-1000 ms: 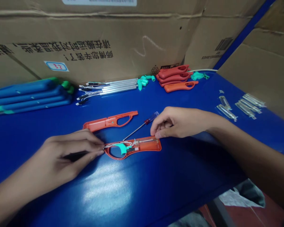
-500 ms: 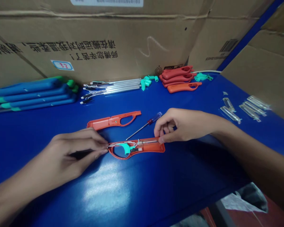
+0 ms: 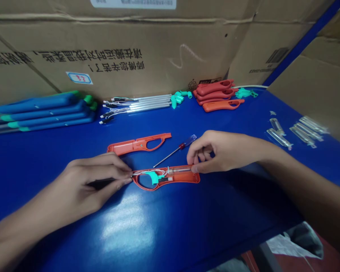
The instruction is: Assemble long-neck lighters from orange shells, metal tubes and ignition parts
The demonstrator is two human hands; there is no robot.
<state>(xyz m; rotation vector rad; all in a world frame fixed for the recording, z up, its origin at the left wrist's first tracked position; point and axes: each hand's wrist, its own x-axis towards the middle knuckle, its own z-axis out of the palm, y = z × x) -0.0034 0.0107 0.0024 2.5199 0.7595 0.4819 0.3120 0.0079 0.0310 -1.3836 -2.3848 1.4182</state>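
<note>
Your left hand [image 3: 93, 185] closes over a dark piece [image 3: 99, 184], and only a sliver of it shows between thumb and fingers, so what it is cannot be told. The hand also covers the front end of the orange shell [image 3: 184, 176]. Your right hand [image 3: 215, 151] hides the shell's rear corner; whether it pinches or only presses is unclear. The wires [image 3: 143, 173] inside are too fine to trace. The clear parts [image 3: 306, 130] at right are blurred, and the blue pieces [image 3: 39, 113] run off the left edge.

Both forearms reach inward — left hand [image 3: 93, 183] pinched thumb to forefinger, right hand [image 3: 218, 151] curled, fingertips pinched downward.
</note>
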